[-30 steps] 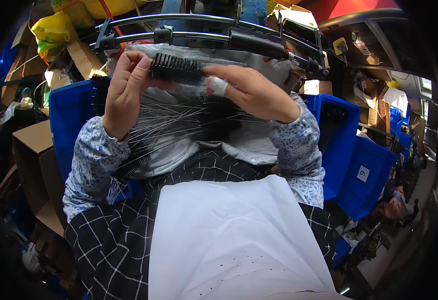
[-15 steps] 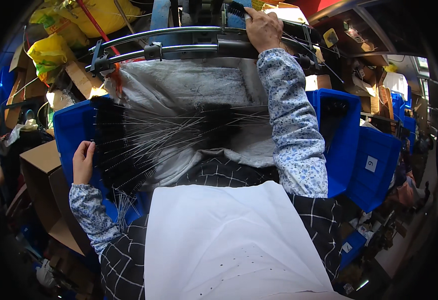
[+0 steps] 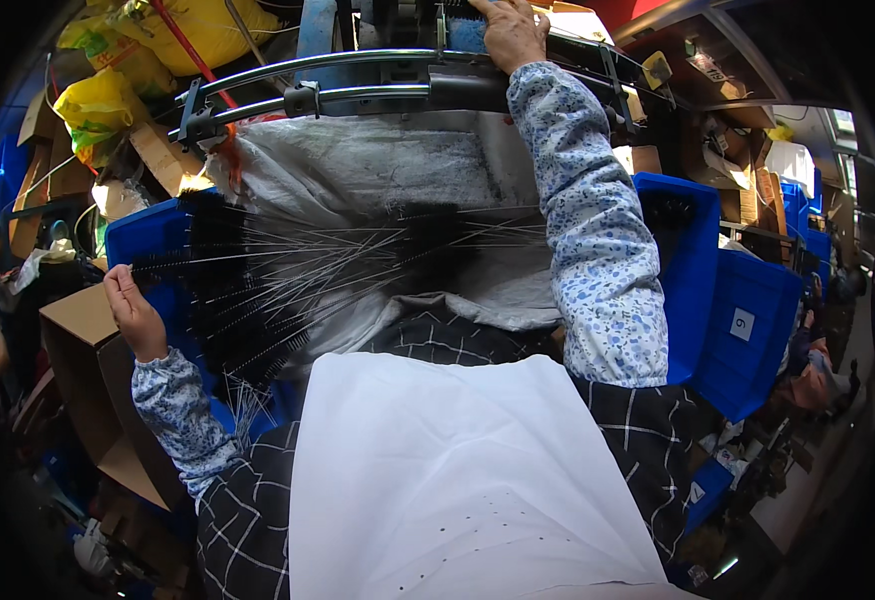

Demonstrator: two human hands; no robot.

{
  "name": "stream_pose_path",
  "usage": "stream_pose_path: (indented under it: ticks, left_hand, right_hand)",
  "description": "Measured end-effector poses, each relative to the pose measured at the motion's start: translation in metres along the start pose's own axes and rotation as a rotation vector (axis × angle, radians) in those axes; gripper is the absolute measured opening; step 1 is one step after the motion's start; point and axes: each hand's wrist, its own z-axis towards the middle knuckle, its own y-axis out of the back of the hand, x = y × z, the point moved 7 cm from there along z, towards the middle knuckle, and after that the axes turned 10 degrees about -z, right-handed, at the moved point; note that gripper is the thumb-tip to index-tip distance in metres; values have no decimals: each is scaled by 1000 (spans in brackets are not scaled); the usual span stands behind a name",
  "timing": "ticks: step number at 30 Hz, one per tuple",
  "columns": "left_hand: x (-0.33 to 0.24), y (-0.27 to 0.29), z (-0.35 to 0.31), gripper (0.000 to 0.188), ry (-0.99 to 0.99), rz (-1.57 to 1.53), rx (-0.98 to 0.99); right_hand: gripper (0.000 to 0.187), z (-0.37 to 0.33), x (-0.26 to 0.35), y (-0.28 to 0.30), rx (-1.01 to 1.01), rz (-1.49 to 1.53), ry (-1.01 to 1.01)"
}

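My left hand (image 3: 136, 312) pinches the tip of a thin wire brush (image 3: 163, 264), drawn out at the left edge of a pile of black-bristled wire brushes (image 3: 223, 290). Their bare wire stems (image 3: 348, 260) fan rightward over a grey cloth (image 3: 358, 165) across my lap. A second dark bunch of bristles (image 3: 428, 245) lies among the stems. At the top edge, my right hand (image 3: 515, 38) is closed at the blue part of a machine (image 3: 466, 36), behind a curved double metal rail (image 3: 378, 90). Its fingertips are partly cut off, and what they grip cannot be made out.
Blue bins stand on both sides, one left (image 3: 143, 240) and one right (image 3: 680, 225) with dark bristles inside. A cardboard box (image 3: 93, 340) is at the left. Yellow sacks (image 3: 108, 105) and a red pole (image 3: 186, 42) are at the far left.
My left hand has moved left and slightly up, and now pinches a brush tip. My right hand has moved up toward the machine; the black brush it held earlier is mostly out of sight.
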Motion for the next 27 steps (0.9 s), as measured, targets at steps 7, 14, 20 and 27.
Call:
stream_pose_path:
  ticks: [7,14,20,27]
  left_hand:
    - [12,65,20,24,60,-252,-424]
    - [-29,77,32,23,-376,379,-433]
    - [-28,85,28,24,-216,-35,-520]
    - [-21,93,27,20,-169,-149,-536]
  right_hand:
    - [41,-27,-17,23,81,-311,-139]
    - [41,-28,-11,24,109,-50,-245]
    - [41,-22,14,16,75,-34,-228]
    - [37,-18,38,20,72,-43,-225]
